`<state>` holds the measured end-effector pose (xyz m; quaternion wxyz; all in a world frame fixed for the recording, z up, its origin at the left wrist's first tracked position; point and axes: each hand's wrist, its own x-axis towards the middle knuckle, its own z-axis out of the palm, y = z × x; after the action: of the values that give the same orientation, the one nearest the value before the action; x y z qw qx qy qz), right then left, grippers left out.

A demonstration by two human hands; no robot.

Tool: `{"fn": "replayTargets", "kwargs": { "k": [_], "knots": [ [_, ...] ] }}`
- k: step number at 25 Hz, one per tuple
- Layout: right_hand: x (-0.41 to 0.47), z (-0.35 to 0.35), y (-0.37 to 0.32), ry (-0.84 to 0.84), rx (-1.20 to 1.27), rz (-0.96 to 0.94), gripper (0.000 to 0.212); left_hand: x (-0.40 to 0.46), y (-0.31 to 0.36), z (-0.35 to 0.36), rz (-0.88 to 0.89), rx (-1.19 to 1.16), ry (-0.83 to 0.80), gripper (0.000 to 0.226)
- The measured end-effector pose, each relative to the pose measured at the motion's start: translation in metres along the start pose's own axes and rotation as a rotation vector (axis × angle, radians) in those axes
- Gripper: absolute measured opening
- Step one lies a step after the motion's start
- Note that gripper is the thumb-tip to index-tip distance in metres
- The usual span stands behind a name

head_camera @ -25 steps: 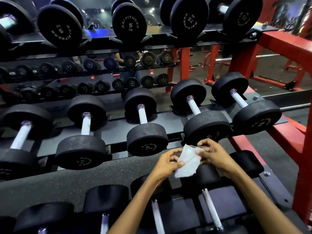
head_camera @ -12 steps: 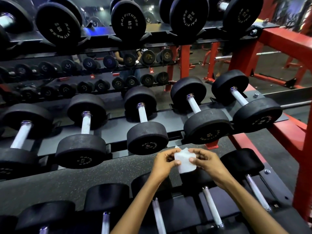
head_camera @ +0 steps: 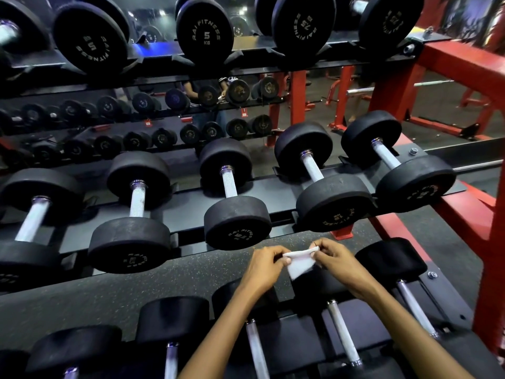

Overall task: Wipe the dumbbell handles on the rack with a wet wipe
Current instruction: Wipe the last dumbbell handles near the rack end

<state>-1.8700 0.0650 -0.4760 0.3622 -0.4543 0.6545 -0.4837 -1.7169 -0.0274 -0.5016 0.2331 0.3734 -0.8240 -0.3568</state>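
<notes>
A small folded white wet wipe [head_camera: 300, 262] hangs between both hands above the lowest shelf. My left hand [head_camera: 266, 265] pinches its left edge and my right hand [head_camera: 334, 259] pinches its upper right corner. Several black dumbbells with silver handles lie on the middle shelf; the nearest handles are the centre one [head_camera: 229, 183] and the one to its right [head_camera: 311, 166]. On the lowest shelf, more silver handles [head_camera: 343, 332] run under my forearms. The wipe touches no handle.
The rack's red frame [head_camera: 464, 69] stands at the right, with a red post [head_camera: 492, 269] close to my right arm. Large 5 kg dumbbells [head_camera: 205, 31] fill the top shelf. A mirror behind shows more racks and a person's reflection [head_camera: 207, 105].
Both hands have folded the wipe smaller and shifted slightly down and left; it went from a loose open sheet to a compact folded piece.
</notes>
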Motion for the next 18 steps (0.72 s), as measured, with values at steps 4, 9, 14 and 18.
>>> {"fn": "replayTargets", "kwargs": {
  "k": [4, 9, 14, 18],
  "knots": [
    [0.002, -0.001, 0.0, -0.077, -0.037, 0.05, 0.018, -0.002, 0.002, 0.007, -0.003, -0.228, -0.058, 0.036],
    [-0.006, 0.007, 0.003, -0.019, 0.255, 0.158, 0.032, -0.006, 0.005, 0.019, -0.147, -0.498, 0.108, 0.039],
    [-0.007, 0.013, 0.011, 0.146, 0.348, 0.089, 0.028, -0.004, -0.001, 0.025, -0.185, -0.534, 0.044, 0.031],
    [-0.004, 0.017, 0.018, 0.081, 0.287, 0.038, 0.02, -0.002, -0.002, 0.026, -0.199, -0.533, 0.005, 0.027]
  ]
}}
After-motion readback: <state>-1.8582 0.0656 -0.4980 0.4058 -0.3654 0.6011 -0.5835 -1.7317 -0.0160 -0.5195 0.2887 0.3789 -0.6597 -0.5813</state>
